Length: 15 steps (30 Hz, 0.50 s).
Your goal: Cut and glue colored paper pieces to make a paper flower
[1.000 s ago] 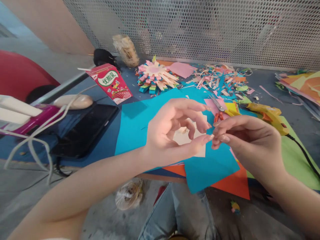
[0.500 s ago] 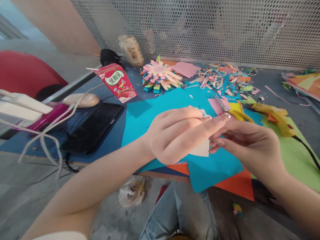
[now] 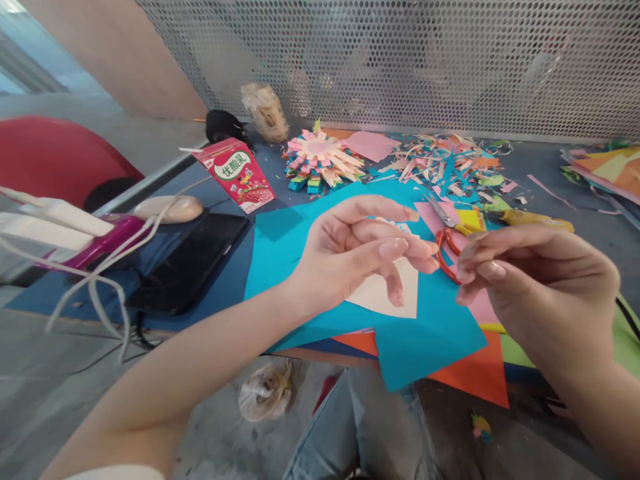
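My left hand (image 3: 357,250) hovers over the blue paper (image 3: 285,247), its fingers apart and nothing in them. Below it lies a cream piece of paper (image 3: 407,297), partly covered by the hand. To the right, my right hand (image 3: 543,280) has thumb and fingertips pinched together; whatever is between them is too small or hidden to make out. Between the two hands lie scissors (image 3: 443,215) with red and yellow handles, on pink paper (image 3: 425,212). A yellow glue gun (image 3: 537,219) is mostly hidden behind my right hand.
A fringed paper flower (image 3: 320,157) and a heap of paper scraps (image 3: 453,163) sit near the perforated metal panel (image 3: 400,60). At left are a red drink carton (image 3: 237,177), a phone (image 3: 193,263), a computer mouse (image 3: 170,209) and a cabled purple power strip (image 3: 110,243).
My hands have drawn apart; the right one moved rightward. My left hand has turned and spread its fingers, uncovering more cream paper and the scissors' red handle.
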Available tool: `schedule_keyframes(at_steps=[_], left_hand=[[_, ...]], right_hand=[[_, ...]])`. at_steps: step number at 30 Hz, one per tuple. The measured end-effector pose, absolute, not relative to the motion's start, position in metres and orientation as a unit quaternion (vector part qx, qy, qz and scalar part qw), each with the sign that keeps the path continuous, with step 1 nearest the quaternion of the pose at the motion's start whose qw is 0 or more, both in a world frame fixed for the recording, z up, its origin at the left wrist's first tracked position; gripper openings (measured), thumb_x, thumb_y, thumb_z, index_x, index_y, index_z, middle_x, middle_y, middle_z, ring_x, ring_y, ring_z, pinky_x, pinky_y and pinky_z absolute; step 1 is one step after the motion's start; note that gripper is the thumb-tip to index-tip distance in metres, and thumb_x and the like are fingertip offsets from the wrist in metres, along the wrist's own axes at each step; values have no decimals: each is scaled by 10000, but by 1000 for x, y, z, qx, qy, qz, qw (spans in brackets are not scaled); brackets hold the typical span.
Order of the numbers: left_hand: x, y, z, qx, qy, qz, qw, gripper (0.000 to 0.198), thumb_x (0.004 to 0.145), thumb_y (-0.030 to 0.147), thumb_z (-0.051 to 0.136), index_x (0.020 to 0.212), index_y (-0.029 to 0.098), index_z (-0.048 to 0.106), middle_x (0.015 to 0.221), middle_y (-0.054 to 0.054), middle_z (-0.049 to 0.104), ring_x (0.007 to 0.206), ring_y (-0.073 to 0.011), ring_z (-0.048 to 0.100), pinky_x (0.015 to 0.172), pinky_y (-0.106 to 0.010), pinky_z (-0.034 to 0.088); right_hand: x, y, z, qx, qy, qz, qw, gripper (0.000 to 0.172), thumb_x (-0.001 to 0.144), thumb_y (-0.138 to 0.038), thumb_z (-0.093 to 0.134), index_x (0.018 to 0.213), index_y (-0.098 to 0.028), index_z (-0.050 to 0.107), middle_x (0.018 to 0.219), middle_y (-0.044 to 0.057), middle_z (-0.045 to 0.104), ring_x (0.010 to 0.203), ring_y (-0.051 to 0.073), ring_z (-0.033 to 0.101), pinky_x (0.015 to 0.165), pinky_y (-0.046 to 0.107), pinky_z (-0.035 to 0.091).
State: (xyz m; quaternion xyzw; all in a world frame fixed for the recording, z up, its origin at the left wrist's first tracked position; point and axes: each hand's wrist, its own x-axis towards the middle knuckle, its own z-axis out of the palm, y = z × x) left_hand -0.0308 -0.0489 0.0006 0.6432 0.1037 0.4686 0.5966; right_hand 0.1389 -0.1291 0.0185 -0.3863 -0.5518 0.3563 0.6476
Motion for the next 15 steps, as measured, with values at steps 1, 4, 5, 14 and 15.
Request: schedule_keyframes(at_steps=[1,4,5,14,15], left_hand=[[-31,-50,0,643,107,454,607,327,762,511,656,914,234,569,745,0,713,703,-199,702,380,-229,519],[-31,-54,0,648,102,433,618,330,766,526,645,874,229,551,762,-13,724,711,-217,709,345,-223,495],[-31,-55,0,648,99,431,620,322,768,517,647,860,225,547,762,-16,726,707,-218,711,337,-219,489],[-29,-56,3,541,15,382,749,175,801,301,673,815,181,546,763,21,733,780,-198,722,424,-190,555],[-29,-56,3,532,6,380,756,157,803,276,671,811,176,550,762,23,734,773,-192,722,429,-186,557]], right_hand=[[138,-130,18,-386,-554,365,641,212,756,-16,661,829,-204,723,756,-25,727,624,86,681,529,133,608],[137,-131,18,-387,-560,381,626,253,766,10,638,842,-216,722,770,-41,735,630,77,690,558,114,609],[137,-132,18,-388,-563,384,621,272,769,18,630,852,-224,721,783,-46,738,649,75,695,586,109,610],[138,-129,12,-391,-599,334,614,344,742,16,652,922,-272,700,863,-118,728,803,31,689,771,54,559],[139,-128,11,-390,-600,331,615,338,740,16,653,914,-271,698,857,-122,725,801,30,688,775,58,561]])
